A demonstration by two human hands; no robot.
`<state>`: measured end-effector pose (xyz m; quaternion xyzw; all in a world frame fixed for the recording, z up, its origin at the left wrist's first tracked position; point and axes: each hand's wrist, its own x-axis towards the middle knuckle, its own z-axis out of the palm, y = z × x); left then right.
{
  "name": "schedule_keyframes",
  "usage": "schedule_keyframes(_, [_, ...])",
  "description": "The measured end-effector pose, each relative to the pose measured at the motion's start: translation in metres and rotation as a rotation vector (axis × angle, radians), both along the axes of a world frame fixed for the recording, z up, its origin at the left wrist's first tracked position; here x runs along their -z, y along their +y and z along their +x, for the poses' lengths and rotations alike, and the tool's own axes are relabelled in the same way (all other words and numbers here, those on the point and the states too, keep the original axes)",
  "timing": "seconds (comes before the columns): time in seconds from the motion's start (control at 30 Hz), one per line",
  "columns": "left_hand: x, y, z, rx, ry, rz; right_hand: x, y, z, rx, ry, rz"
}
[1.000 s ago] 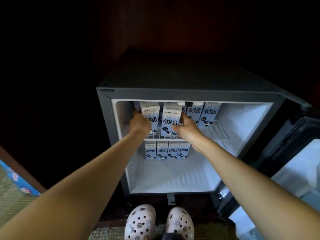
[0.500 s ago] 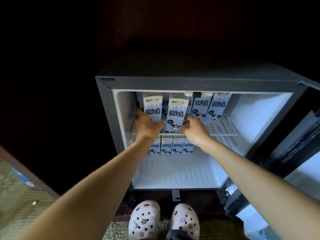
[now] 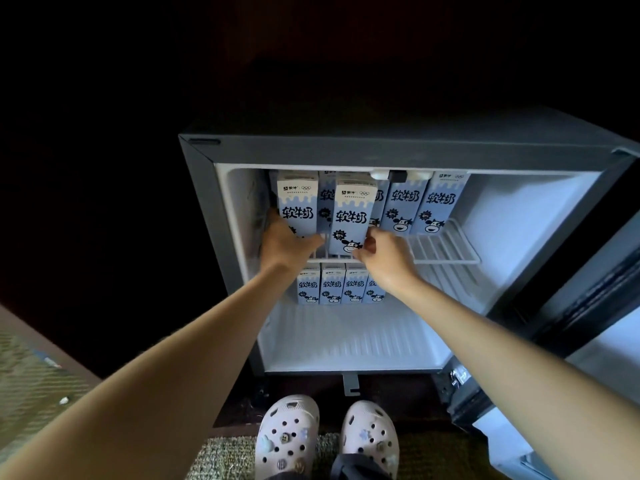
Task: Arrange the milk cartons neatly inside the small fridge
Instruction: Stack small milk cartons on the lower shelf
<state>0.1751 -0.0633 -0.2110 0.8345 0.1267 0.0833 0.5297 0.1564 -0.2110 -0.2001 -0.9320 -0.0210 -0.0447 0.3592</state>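
Observation:
The small fridge [image 3: 197,188] stands open with blue-and-white milk cartons on its wire shelf [image 3: 446,249] and floor. My left hand [image 3: 282,242] grips the bottom of the leftmost front carton [image 3: 298,206] on the shelf. My right hand [image 3: 384,254] holds the lower right edge of the carton next to it [image 3: 351,216]. Behind and to the right stand more cartons, among them two cow-printed ones [image 3: 403,206] [image 3: 440,206]. Several smaller-looking cartons [image 3: 330,287] line up at the back of the fridge floor.
The fridge door [image 3: 595,306] hangs open at the right. My two feet in pale clogs [image 3: 287,438] stand on a woven mat in front of the fridge. Dark cabinet surrounds the fridge; a patterned rug [image 3: 31,382] lies at the lower left.
Both front cartons have come forward on the shelf with my hands, toward its front edge. The view has shifted closer and slightly left.

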Motion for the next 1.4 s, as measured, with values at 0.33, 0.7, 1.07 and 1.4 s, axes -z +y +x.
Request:
schedule_keyframes(0.33, [0.003,0.006,0.000,0.077,-0.014,0.016,0.005,0.007,0.005,0.018,-0.074,-0.034])
schedule_keyframes(0.7, [0.006,0.008,-0.006,0.117,-0.043,-0.036,0.014,0.025,0.010,0.038,-0.167,-0.072])
schedule_keyframes(1.07, [-0.001,0.002,-0.014,0.082,-0.017,-0.035,0.016,0.027,-0.001,0.070,-0.257,-0.162])
schedule_keyframes(1.4, [-0.014,0.002,-0.027,0.093,0.067,0.030,0.007,0.029,-0.015,0.089,-0.218,-0.169])
